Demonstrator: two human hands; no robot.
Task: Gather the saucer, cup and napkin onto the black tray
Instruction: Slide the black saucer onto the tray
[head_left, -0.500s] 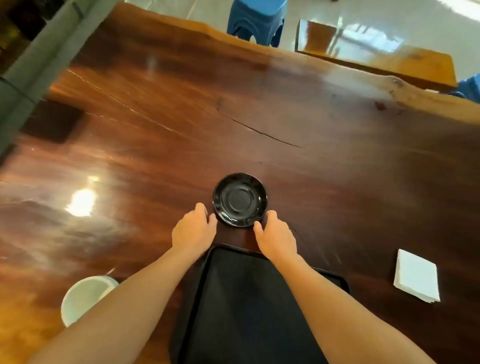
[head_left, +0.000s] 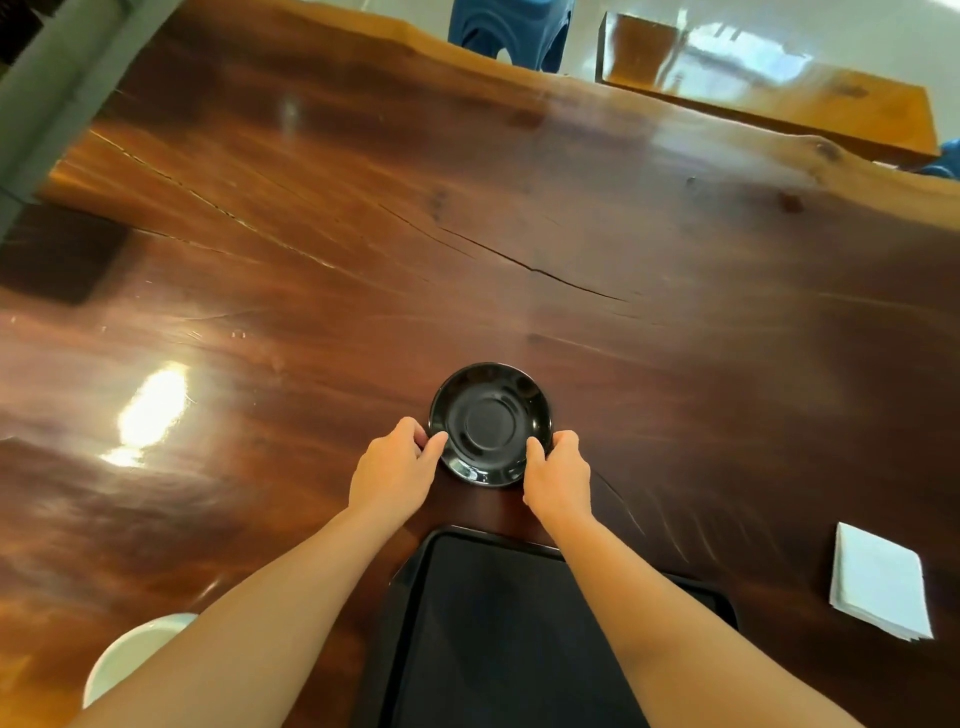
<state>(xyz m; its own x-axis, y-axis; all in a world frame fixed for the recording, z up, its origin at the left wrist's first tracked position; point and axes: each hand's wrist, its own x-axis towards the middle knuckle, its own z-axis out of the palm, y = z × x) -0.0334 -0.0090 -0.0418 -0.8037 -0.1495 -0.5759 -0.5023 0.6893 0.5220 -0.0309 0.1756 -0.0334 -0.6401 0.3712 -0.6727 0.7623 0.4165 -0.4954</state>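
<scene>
A glossy black saucer (head_left: 491, 423) lies on the dark wooden table just beyond the black tray (head_left: 498, 639). My left hand (head_left: 396, 466) pinches the saucer's left rim, thumb on top. At the opposite rim my right hand (head_left: 558, 475) grips the same way. The tray sits at the near edge between my forearms with nothing on it. A white cup (head_left: 132, 656) stands at the bottom left, partly hidden by my left forearm. A folded white napkin (head_left: 878, 582) lies at the right of the tray.
The wooden table (head_left: 467, 249) has a long crack across its middle and strong glare at the left. Beyond its far edge stand a blue stool (head_left: 511, 31) and a wooden bench (head_left: 769, 83).
Both hands have closed in from beside the saucer onto its rim, thumbs now over the edge. The saucer seems to rest in the same spot beyond the tray.
</scene>
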